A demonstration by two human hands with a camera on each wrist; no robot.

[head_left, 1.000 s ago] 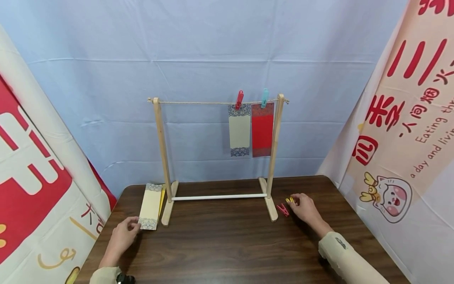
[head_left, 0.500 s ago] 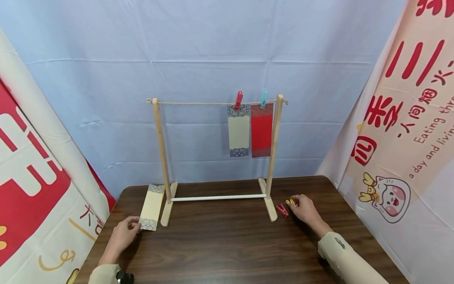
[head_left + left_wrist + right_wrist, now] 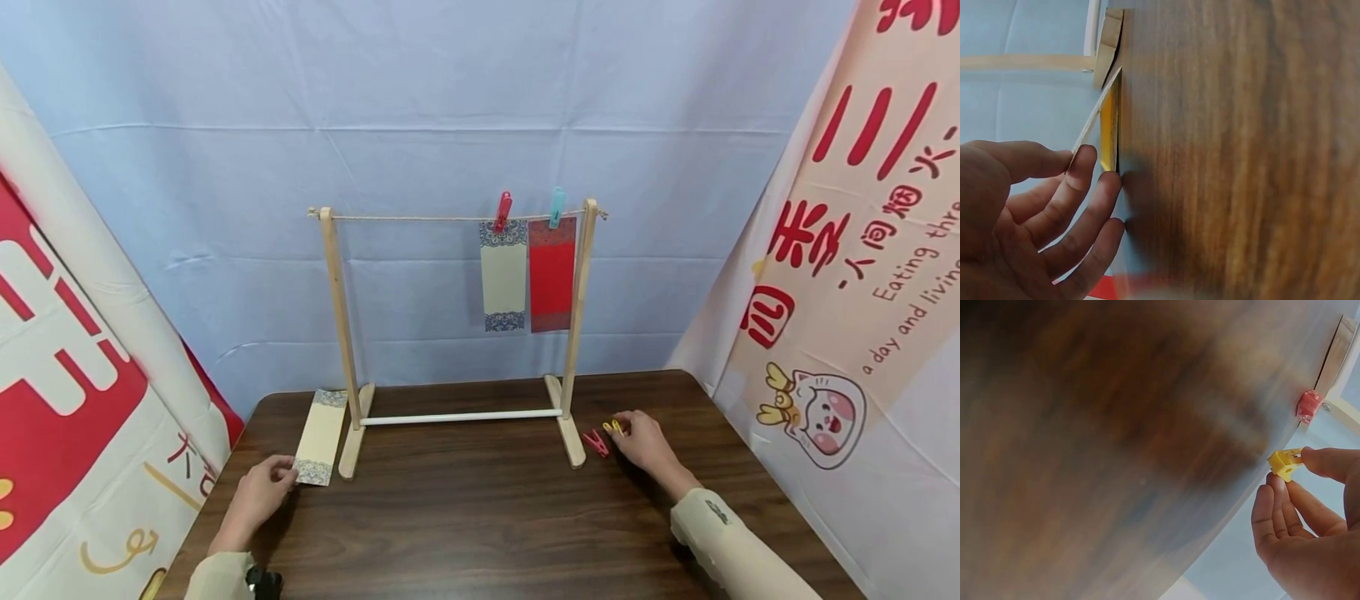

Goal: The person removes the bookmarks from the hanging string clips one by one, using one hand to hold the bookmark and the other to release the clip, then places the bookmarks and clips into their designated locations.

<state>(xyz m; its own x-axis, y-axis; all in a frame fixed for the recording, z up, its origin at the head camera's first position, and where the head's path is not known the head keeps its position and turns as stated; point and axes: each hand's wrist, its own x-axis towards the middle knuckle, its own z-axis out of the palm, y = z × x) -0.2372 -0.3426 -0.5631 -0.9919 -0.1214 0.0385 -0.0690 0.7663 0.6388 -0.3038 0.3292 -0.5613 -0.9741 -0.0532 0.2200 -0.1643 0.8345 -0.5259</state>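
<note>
My left hand (image 3: 258,496) pinches the near edge of a cream paper card (image 3: 321,433) with blue patterned ends, between thumb and fingers. In the left wrist view that card (image 3: 1092,119) is tilted up from a yellow card (image 3: 1109,131) beneath it. At the right, my right hand (image 3: 647,446) pinches a yellow clothespin (image 3: 613,427); the right wrist view shows the clothespin (image 3: 1285,464) between thumb and fingertips. A red clothespin (image 3: 596,443) lies on the table just left of it.
A wooden stand (image 3: 341,317) with a white lower bar (image 3: 461,417) rises between the hands. On its string (image 3: 412,218) hang a patterned cream card (image 3: 504,279), under a red clothespin (image 3: 503,212), and a red card (image 3: 552,279), under a blue clothespin (image 3: 557,208).
The cream card's far end has swung slightly right over the yellow card, which no longer shows in the head view. Both hands keep their grips and stay nearly still.
</note>
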